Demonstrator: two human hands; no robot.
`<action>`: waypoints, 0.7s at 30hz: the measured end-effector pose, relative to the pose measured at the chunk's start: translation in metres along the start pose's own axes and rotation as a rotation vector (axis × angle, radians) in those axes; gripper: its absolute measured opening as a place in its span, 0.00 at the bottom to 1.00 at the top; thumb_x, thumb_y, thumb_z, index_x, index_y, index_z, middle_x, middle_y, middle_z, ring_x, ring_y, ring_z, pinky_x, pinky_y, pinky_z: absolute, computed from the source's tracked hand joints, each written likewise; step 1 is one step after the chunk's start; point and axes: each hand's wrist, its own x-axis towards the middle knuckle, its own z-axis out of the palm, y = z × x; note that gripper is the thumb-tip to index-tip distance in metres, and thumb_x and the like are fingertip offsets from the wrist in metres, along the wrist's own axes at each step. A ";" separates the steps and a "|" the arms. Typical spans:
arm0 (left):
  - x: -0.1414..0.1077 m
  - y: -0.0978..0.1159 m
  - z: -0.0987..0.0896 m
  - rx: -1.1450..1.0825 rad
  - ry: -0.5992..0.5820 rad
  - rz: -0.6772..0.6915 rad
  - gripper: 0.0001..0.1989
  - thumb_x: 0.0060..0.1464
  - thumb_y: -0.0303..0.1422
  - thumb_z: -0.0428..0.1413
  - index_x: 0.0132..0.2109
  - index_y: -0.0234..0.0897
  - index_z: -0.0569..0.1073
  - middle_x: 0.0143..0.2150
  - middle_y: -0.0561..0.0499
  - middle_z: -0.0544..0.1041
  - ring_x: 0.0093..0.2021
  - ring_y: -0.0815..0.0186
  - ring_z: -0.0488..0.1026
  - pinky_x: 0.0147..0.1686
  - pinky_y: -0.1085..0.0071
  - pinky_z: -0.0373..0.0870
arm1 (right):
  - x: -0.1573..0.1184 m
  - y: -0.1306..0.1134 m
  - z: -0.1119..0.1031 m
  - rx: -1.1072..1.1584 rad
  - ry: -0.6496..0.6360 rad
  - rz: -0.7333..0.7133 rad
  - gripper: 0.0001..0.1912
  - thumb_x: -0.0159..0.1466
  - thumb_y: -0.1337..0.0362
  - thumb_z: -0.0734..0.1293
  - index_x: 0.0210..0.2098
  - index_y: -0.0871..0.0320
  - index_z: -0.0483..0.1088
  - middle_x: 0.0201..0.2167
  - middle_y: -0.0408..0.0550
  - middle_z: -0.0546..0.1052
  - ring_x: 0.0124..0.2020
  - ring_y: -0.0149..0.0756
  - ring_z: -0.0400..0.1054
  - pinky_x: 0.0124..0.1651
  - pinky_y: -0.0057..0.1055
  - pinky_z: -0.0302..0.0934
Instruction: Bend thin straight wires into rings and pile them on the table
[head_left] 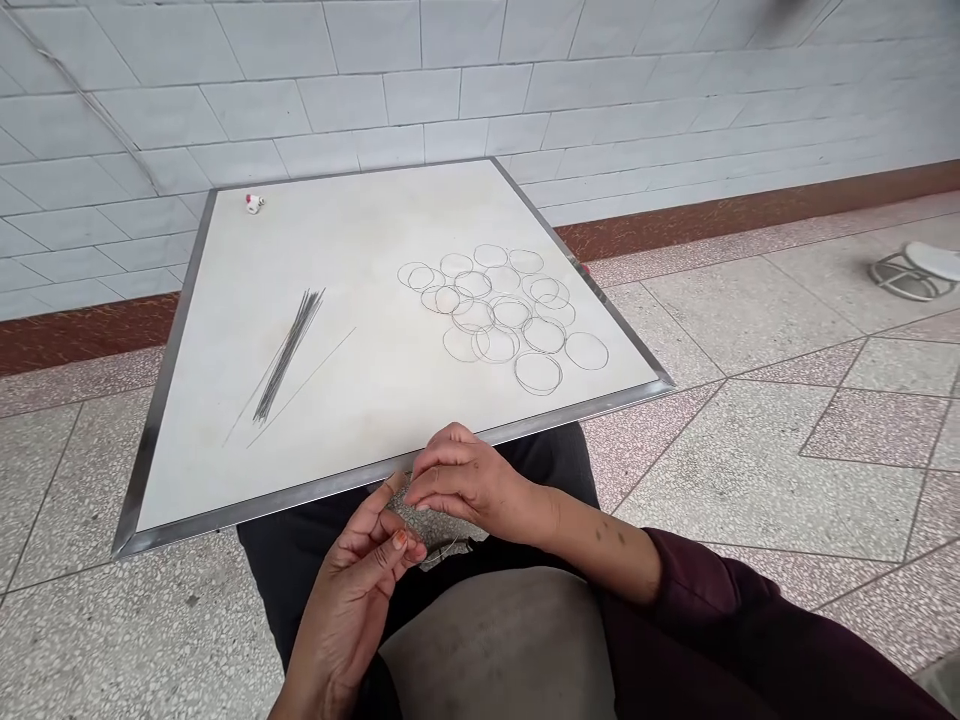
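My left hand [360,575] is raised over my lap, just below the table's front edge, with thumb and fingertips pinched together. A thin wire [444,553] shows faintly as a curve beside its fingertips. My right hand [472,480] is close by on the right, its fingers bent and closed toward the left hand. The wire seems to run between both hands, though most of it is hidden or too fine to follow. On the table, a bundle of straight thin wires [289,355] lies on the left. Several overlapping wire rings [511,312] are spread on the right.
The white tabletop [367,240] has a metal edge strip [225,515]. A small white and red object [255,204] sits at its far left corner. A tiled wall [375,95] stands behind. On the floor at far right is a white stool [919,270].
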 end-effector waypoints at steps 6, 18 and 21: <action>-0.001 0.004 0.000 0.102 -0.015 -0.031 0.23 0.51 0.30 0.66 0.56 0.43 0.78 0.30 0.55 0.72 0.32 0.70 0.72 0.39 0.72 0.71 | -0.002 0.001 0.000 0.011 -0.124 0.015 0.10 0.72 0.60 0.63 0.42 0.57 0.75 0.36 0.49 0.77 0.40 0.34 0.68 0.46 0.33 0.67; -0.001 0.005 0.001 0.169 0.014 -0.039 0.20 0.50 0.32 0.67 0.52 0.43 0.80 0.31 0.54 0.74 0.33 0.67 0.73 0.38 0.70 0.73 | -0.004 -0.001 -0.003 0.100 -0.140 0.017 0.11 0.72 0.62 0.63 0.42 0.59 0.76 0.36 0.47 0.75 0.39 0.30 0.70 0.43 0.27 0.69; -0.002 0.005 0.001 0.183 0.029 -0.026 0.20 0.49 0.32 0.68 0.51 0.42 0.80 0.31 0.53 0.75 0.34 0.66 0.74 0.37 0.69 0.74 | -0.004 -0.002 -0.003 0.120 -0.198 0.020 0.10 0.72 0.62 0.63 0.43 0.59 0.76 0.37 0.46 0.75 0.40 0.30 0.70 0.45 0.27 0.68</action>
